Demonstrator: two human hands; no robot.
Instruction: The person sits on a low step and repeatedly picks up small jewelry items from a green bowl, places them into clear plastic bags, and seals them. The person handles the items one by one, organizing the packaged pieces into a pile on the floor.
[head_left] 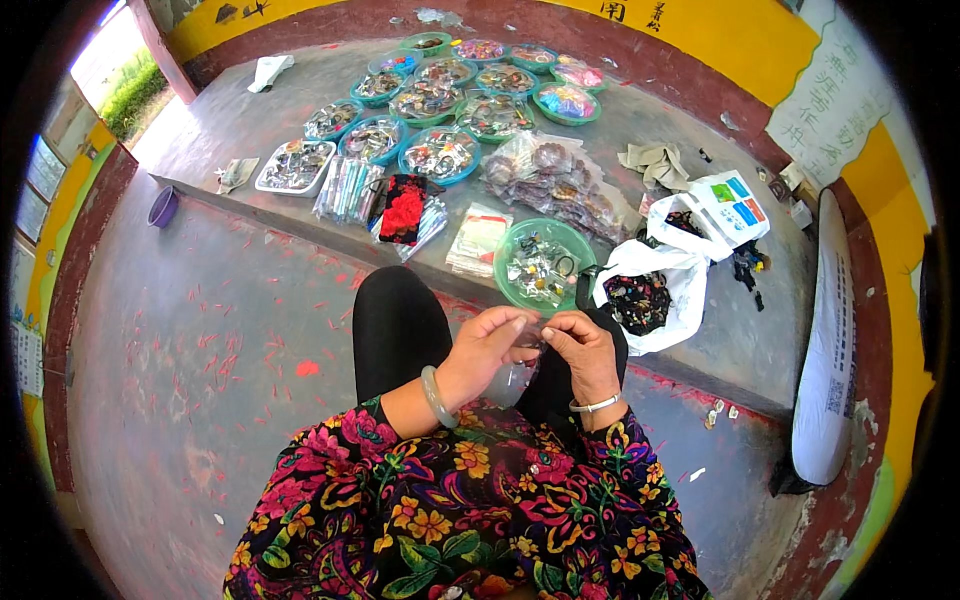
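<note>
My left hand (487, 348) and my right hand (583, 352) meet over my lap, both pinching a small clear plastic bag (518, 380) that hangs between them. A pale green bangle sits on my left wrist and a silver one on my right. Just beyond my hands, on the raised concrete ledge (250, 120), stands a green bowl (508, 252) of small packed trinkets. To its right lies a white plastic bag (680, 290) holding dark beaded items.
Several green and blue bowls (440, 155) of packed trinkets cover the ledge farther back, with a white tray (295, 165), clear packets (560, 180) and a red and black item (403, 208). A purple bowl (162, 206) sits at left. A long white sack (828, 340) leans at right.
</note>
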